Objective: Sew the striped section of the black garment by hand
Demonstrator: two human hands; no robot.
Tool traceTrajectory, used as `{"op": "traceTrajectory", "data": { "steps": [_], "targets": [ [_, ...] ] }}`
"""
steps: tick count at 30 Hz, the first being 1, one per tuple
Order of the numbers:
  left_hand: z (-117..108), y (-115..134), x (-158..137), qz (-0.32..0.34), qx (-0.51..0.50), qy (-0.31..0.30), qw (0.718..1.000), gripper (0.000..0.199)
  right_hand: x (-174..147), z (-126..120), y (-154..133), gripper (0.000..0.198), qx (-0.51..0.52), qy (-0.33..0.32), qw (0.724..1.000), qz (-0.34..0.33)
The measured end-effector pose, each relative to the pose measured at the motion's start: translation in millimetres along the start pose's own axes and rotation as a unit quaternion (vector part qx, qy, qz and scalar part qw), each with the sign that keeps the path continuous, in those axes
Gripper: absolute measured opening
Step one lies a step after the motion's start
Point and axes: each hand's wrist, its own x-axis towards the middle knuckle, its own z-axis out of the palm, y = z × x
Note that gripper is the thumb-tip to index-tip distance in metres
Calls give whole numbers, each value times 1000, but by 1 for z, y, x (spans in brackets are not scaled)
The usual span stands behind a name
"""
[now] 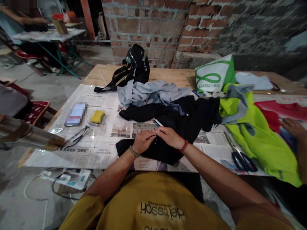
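Observation:
A black garment (168, 150) with white striped trim lies in front of me on newspaper. Over it, the fingertips of both my hands meet in a pinch. My left hand (143, 141), with a green bead bracelet, is closed. Closed as well is my right hand (170, 137), which wears a red bracelet. A thin pale strand shows just below the fingertips; what each hand grips is too small to make out. Behind the black garment is a crumpled grey garment (153, 91). Scissors (240, 156) with dark handles lie to the right, beside a neon yellow garment (261, 137).
On the left are a phone (76, 114), a yellow sponge (97, 116), glasses (78, 137) and a metal pole (28, 132). A black bag (137, 64) and green-white bag (216, 75) stand at the back. Another person's hand (294, 127) rests at right near red cloth.

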Motion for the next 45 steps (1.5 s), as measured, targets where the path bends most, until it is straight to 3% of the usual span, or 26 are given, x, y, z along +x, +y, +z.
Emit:
{"op": "traceTrajectory", "data": {
  "steps": [5, 8, 11, 13, 15, 18, 21, 25, 39, 45],
  "targets": [
    [-3, 1, 4, -27, -42, 23, 999, 15, -3, -2, -4, 32, -61, -2, 998, -31],
    [-4, 2, 5, -62, -59, 34, 996, 13, -10, -8, -7, 27, -48, 86, 994, -56],
    [-2, 1, 6, -93, -67, 39, 993, 12, -27, -9, -9, 23, 70, 210, 973, -59],
    [0, 0, 7, -116, -77, 41, 989, 12, -42, -3, -9, 23, 198, 241, 947, -73],
    [1, -1, 8, -144, -97, 46, 984, 12, -57, 5, -7, 22, 336, 218, 912, -83],
    [3, -4, 11, -192, -130, 63, 971, 11, -73, 18, 3, 23, 491, 106, 863, -48],
    [5, -8, 12, -230, -150, 75, 959, 12, -79, 28, 19, 19, 549, 35, 835, -3],
    [8, -13, 13, -247, -158, 68, 954, 12, -73, 35, 39, 22, 578, 44, 815, 23],
    [11, -18, 12, -257, -166, 51, 951, 15, -67, 39, 45, 16, 579, 51, 811, 59],
    [9, -15, 11, -261, -180, 38, 948, 16, -68, 40, 42, 50, 569, 66, 819, 31]
  ]
}}
